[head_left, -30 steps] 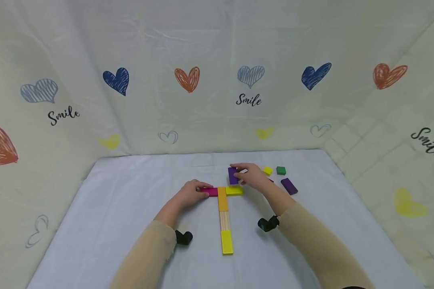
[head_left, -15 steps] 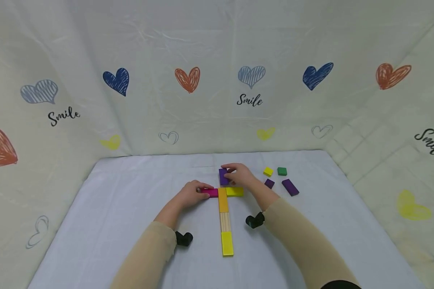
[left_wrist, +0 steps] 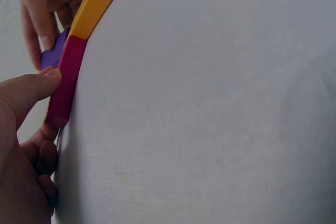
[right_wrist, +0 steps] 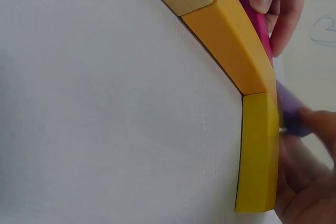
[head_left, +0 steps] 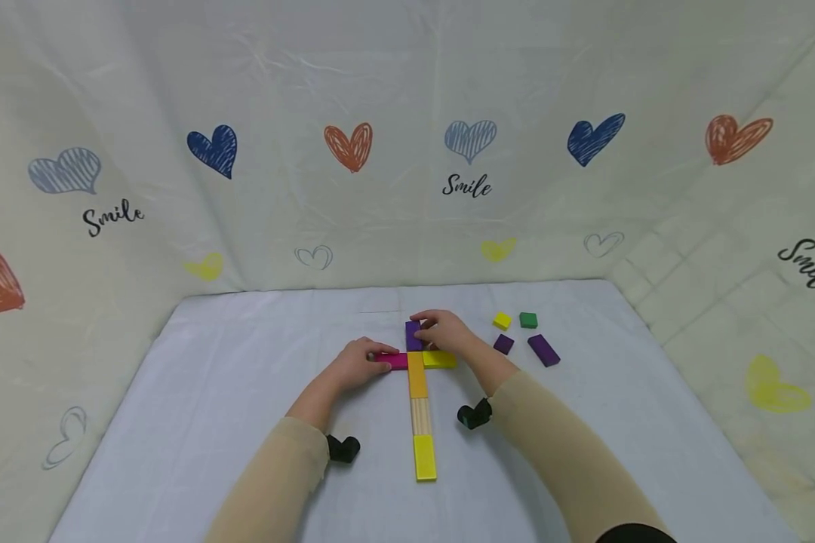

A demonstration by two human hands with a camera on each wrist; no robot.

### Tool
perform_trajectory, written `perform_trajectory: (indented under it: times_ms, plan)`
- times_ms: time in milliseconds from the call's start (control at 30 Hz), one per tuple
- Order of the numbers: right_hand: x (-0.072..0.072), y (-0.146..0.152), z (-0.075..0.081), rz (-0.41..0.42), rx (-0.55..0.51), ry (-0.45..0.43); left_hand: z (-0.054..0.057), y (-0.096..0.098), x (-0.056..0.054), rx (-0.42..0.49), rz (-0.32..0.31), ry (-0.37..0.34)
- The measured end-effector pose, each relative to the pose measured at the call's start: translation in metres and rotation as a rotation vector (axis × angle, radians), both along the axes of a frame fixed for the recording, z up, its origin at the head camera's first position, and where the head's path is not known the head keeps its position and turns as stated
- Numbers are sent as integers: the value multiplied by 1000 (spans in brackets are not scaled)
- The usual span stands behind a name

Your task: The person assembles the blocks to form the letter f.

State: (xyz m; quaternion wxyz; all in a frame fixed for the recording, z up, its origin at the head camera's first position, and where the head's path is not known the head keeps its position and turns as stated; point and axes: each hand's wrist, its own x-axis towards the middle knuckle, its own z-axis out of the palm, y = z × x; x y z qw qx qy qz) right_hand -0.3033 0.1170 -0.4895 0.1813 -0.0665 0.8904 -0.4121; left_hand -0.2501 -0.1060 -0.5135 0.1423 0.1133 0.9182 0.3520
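Flat blocks form a cross on the white cloth. An orange block (head_left: pixel 417 375), a plain wooden block (head_left: pixel 421 416) and a yellow block (head_left: pixel 424 458) run in a line toward the person. At the orange block's far end, a magenta block (head_left: pixel 398 361) extends left and another yellow block (head_left: pixel 440 360) right. My left hand (head_left: pixel 355 363) pinches the magenta block between thumb and fingers. My right hand (head_left: pixel 446 332) grips a purple block (head_left: pixel 413 336) at the head of the line; in the right wrist view the purple block (right_wrist: pixel 292 109) is partly hidden behind the yellow one.
Loose blocks lie at the back right: a small yellow one (head_left: pixel 502 320), a green one (head_left: pixel 528 320), a short dark purple one (head_left: pixel 504 344) and a longer dark purple one (head_left: pixel 544 351). A white curtain (head_left: pixel 394 219) printed with hearts hangs behind the table.
My right hand has carried the purple block leftward and slightly nearer, to above the orange block's far end. The left hand stays on the magenta block.
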Motion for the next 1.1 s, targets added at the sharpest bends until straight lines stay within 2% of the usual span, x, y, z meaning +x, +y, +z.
perform_trajectory:
  times_ms: [367, 633, 900, 1100]
  plan:
    - [1, 0, -1, 68, 107, 25, -1, -1, 0, 19, 1, 3]
    - [2, -1, 1, 80, 171, 31, 0, 0, 1, 18, 10, 3]
    - [3, -2, 0, 66, 153, 20, 2, -1, 2, 21, 10, -1]
    - [3, -1, -2, 65, 147, 23, 0, 0, 2, 11, 16, -4]
